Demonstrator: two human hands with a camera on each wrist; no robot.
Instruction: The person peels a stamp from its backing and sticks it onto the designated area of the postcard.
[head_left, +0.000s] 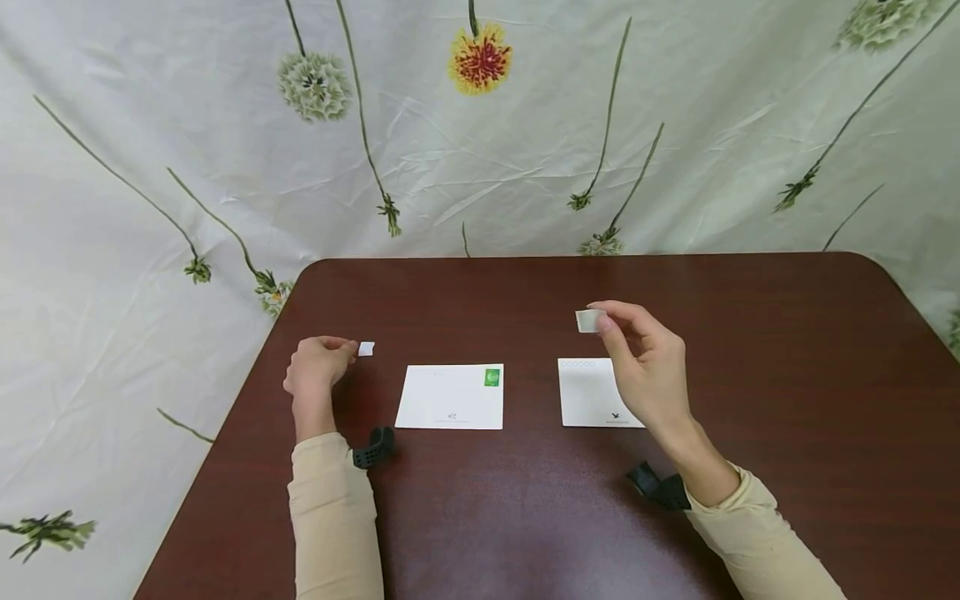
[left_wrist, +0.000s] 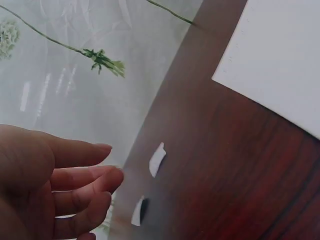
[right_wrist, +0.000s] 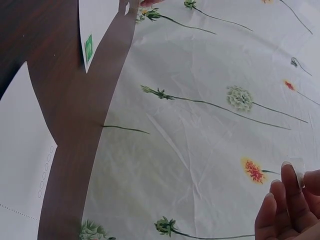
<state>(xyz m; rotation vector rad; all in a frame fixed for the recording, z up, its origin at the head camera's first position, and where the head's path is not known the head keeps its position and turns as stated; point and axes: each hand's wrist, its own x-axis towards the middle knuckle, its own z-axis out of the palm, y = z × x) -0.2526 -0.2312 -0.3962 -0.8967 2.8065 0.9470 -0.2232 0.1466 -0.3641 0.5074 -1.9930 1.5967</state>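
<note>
My left hand [head_left: 321, 367] is at the table's left side, thumb and fingers loosely bent and apart with nothing between them in the left wrist view. Just beyond its fingertips lies a small white paper scrap [head_left: 366, 349]; the left wrist view shows one scrap [left_wrist: 157, 161] and a second scrap [left_wrist: 137, 212] nearer the hand. My right hand [head_left: 654, 367] pinches a small pale stamp-sized slip [head_left: 587, 322] between thumb and fingers, raised above the right white envelope [head_left: 588, 396], whose right part it covers. A left white envelope [head_left: 450, 400] bears a green stamp [head_left: 491, 377] at its upper right corner.
Both envelopes lie flat side by side on the dark reddish-brown table [head_left: 480, 500]. Behind and left of it hangs a white flower-print cloth [head_left: 480, 150]. Dark straps show at the left wrist [head_left: 373, 448] and the right wrist [head_left: 660, 487].
</note>
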